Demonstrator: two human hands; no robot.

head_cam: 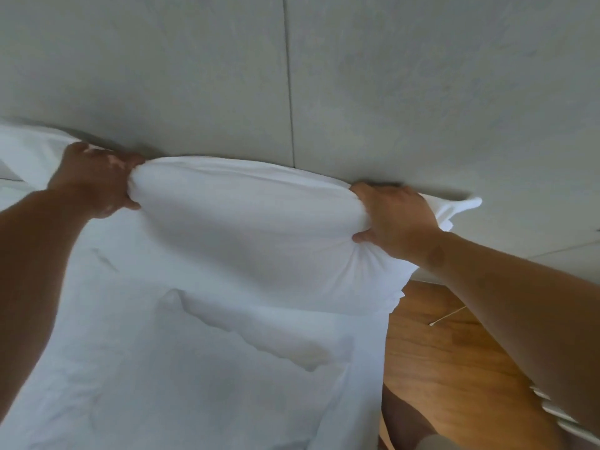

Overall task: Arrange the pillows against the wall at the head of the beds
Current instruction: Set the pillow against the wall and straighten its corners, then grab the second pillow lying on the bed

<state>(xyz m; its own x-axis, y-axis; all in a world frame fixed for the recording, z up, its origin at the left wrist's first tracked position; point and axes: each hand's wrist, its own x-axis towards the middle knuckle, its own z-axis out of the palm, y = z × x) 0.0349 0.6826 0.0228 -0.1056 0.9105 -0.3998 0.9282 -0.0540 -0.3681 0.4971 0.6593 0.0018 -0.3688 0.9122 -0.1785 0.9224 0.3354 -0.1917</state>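
A white pillow (pixel 246 222) lies across the head of the bed, its far long edge touching the grey wall (pixel 389 92). My left hand (pixel 94 180) is closed on the pillow's left end, bunching the fabric. My right hand (pixel 393 219) grips the pillow's right end, fingers pressed into the cover; a loose flap of the case sticks out past it to the right. Part of a second white pillow (pixel 22 154) shows at the far left against the same wall.
The bed's white sheet (pixel 194 368) is rumpled below the pillow. Wooden floor (pixel 448 362) runs along the bed's right side, with a thin white stick lying on it. A vertical seam splits the wall panels above the pillow.
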